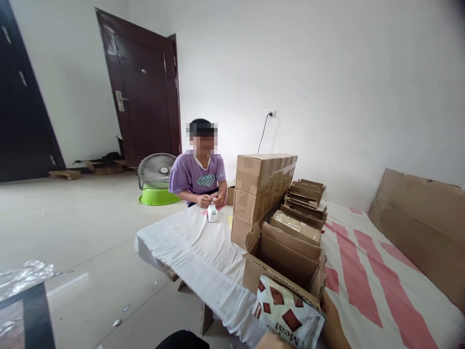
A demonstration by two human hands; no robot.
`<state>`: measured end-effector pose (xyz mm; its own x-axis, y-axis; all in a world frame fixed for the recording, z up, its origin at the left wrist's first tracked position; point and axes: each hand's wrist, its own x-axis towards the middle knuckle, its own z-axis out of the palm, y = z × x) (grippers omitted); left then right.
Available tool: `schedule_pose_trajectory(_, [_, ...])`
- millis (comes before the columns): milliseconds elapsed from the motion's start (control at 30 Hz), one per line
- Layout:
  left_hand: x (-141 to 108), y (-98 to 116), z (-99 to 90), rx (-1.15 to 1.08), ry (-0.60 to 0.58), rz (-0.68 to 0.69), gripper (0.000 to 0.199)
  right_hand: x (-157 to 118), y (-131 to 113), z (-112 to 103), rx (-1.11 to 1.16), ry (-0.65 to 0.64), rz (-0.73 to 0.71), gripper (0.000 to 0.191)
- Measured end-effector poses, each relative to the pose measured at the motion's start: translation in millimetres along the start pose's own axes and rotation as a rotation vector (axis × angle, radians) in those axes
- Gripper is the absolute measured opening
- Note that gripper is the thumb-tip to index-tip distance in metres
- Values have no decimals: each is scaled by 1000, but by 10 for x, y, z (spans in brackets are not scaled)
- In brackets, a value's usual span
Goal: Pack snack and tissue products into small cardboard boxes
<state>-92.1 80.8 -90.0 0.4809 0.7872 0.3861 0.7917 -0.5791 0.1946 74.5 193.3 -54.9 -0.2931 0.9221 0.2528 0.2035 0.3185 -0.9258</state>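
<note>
A white pouch [286,312] with dark red diamond shapes and the printed word "Meal" leans against the near side of an open cardboard box [290,248]. At the bottom edge of the view, my left hand [274,341] is closed on the pouch's lower edge; most of it is cut off. My right hand [330,310] is beside the pouch's right end and the box's near right corner. Its fingers are hidden, so its grip does not show. The box's flaps stand up around its dark opening.
Several open cartons [305,198] run in a row behind the box. Taped boxes [254,194] are stacked left of them. Across the cloth-covered table [192,247], a person [199,179] holds something small above a white device [212,214]. A cardboard sheet [417,223] leans at right.
</note>
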Motion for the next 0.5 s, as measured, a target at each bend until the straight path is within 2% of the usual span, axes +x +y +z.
schedule_pose_trajectory(133, [71,3,38,83,-85,111,35,25,58,3,57,-27,-8,29])
schedule_pose_trajectory(200, [109,14,63,184,-73,191,33,40,83,6,70,-34,-9,30])
schedule_pose_trajectory(300, [142,36,141,337,24,285,28,55,113,11,59,-41,-28,30])
schedule_pose_trajectory(433, [121,59,247,411,173,285,36,56,106,19,49,-35,-58,30])
schedule_pose_trajectory(500, [89,70,241,423,207,312,36,54,92,23,60,-39,-64,30])
